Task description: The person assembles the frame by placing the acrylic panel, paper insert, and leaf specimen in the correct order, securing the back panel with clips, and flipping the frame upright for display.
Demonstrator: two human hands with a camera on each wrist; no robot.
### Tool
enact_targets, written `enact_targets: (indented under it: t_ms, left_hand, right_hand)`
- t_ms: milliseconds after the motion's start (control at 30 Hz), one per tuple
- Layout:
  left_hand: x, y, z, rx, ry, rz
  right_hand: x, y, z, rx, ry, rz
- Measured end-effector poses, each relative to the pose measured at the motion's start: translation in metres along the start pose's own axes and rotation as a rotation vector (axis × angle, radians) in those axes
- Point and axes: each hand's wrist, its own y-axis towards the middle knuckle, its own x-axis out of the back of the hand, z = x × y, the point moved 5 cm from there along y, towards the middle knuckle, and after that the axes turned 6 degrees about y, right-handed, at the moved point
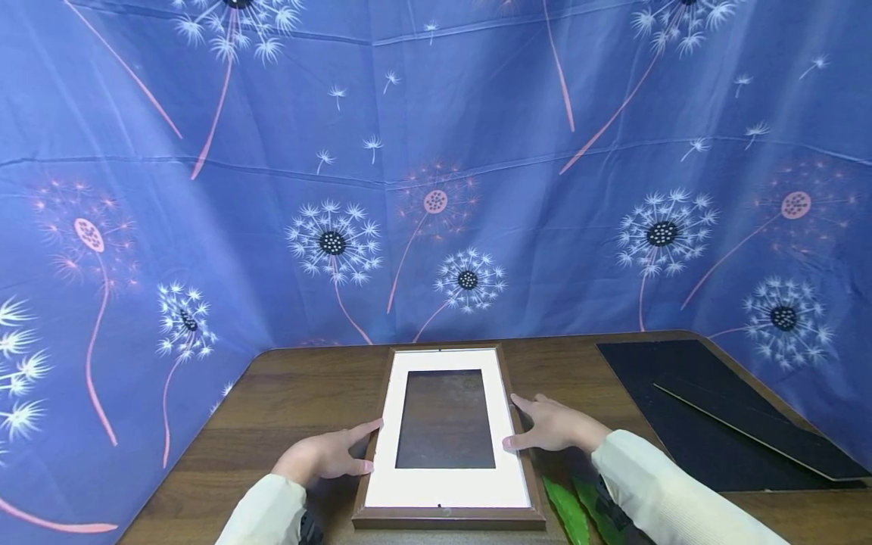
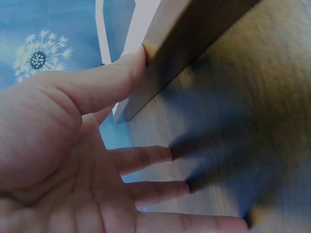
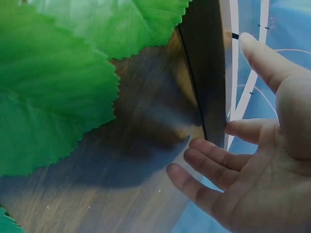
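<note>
A brown picture frame (image 1: 448,518) lies flat on the wooden table, with a white mat (image 1: 446,488) around a see-through rectangular middle. My left hand (image 1: 327,454) is at its left side. In the left wrist view the thumb touches the frame's edge (image 2: 170,60), while three other fingers stretch out straight with their tips at the tabletop. On the opposite side, my right hand (image 1: 555,425) has its thumb over the mat's right border and the index fingertip against the outer rail (image 3: 209,73). Its remaining fingers are loosely extended beside the frame.
Green leaves (image 1: 565,509) with toothed edges lie below the right forearm, close to the frame. A large black board (image 1: 647,371) rests at the table's right, with a narrower dark flap (image 1: 763,431) slanting across it. Blue dandelion-print cloth (image 1: 436,113) hangs behind the table (image 1: 306,386).
</note>
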Motion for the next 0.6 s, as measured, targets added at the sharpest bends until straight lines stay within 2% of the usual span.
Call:
enact_targets:
  t_ms: [167,467,600]
  left_hand:
    - [0.001,0.004,-0.002,-0.001,0.014,0.019]
    - [0.002,0.004,-0.002,0.004,0.003,0.018]
    - [0.003,0.004,-0.002,0.032,-0.025,0.026]
  right_hand:
    - [0.003,-0.001,-0.003,0.016,0.035,-0.015]
    - [0.018,-0.010,-0.007,0.099,0.090,-0.084]
    - [0.026,-0.015,-0.009,0.146,0.107,-0.111]
